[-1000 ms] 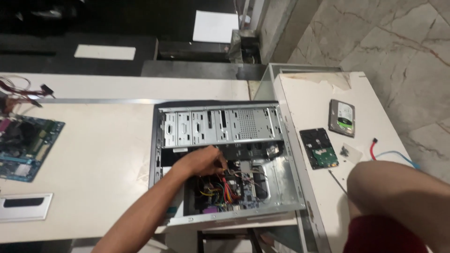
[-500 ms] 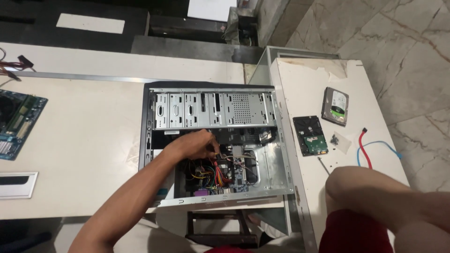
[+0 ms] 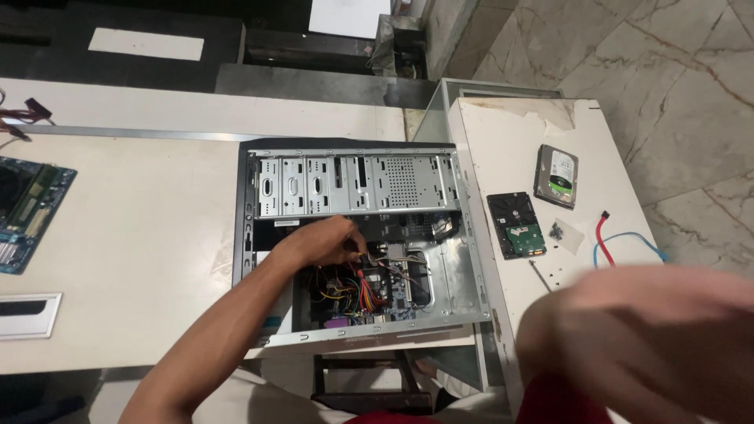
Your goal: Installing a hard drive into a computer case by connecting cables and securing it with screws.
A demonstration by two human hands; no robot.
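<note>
An open grey computer case (image 3: 463,275) lies on its side in the middle of the head view, with a metal drive cage (image 3: 353,184) along its far edge. My left hand (image 3: 326,239) reaches into the case just below the cage. Its fingers are pinched on a dark cable connector above a bundle of red, yellow and black cables (image 3: 365,294). A blurred stretch of my right hand or arm (image 3: 644,338) fills the lower right, close to the camera. Its fingers cannot be made out.
Two hard drives (image 3: 556,176) (image 3: 516,225) lie on the white side table (image 3: 503,133) to the right, with a small bag of screws (image 3: 561,232) and red and blue data cables (image 3: 601,235). A bare motherboard (image 3: 27,212) sits far left on the long table.
My left hand stays inside the case at nearly the same spot. The blurred right limb has risen and grown larger in the lower right. The view has shifted slightly.
</note>
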